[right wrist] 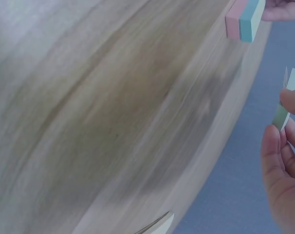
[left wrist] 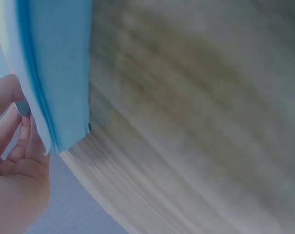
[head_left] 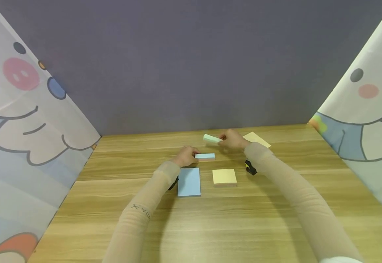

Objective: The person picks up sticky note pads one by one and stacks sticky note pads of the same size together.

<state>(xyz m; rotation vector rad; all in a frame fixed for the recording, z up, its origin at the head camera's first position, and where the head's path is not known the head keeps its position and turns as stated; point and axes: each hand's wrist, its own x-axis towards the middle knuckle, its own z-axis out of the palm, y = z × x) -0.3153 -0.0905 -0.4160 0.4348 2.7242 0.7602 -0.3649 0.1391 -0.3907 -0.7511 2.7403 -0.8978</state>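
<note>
In the head view, my right hand [head_left: 233, 139] pinches one end of a pale green sticky-note strip pad [head_left: 212, 138], its other end pointing left above the table. The right wrist view shows this green pad [right wrist: 281, 116] between thumb and fingers. My left hand [head_left: 185, 157] grips the left end of a small pad with a light blue top [head_left: 205, 156] and a pink layer under it. Both colours of that small pad [right wrist: 241, 22] show in the right wrist view. Just below the left hand lies a larger blue sticky-note pad [head_left: 189, 182], which looms close in the left wrist view.
A square yellow sticky-note pad [head_left: 224, 176] lies right of the larger blue pad. Behind the right wrist is another pale yellow pad [head_left: 257, 139], partly covered. A grey panel [head_left: 191, 73] closes off the table's [head_left: 227, 226] far edge, and cartoon-printed sheets flank both sides.
</note>
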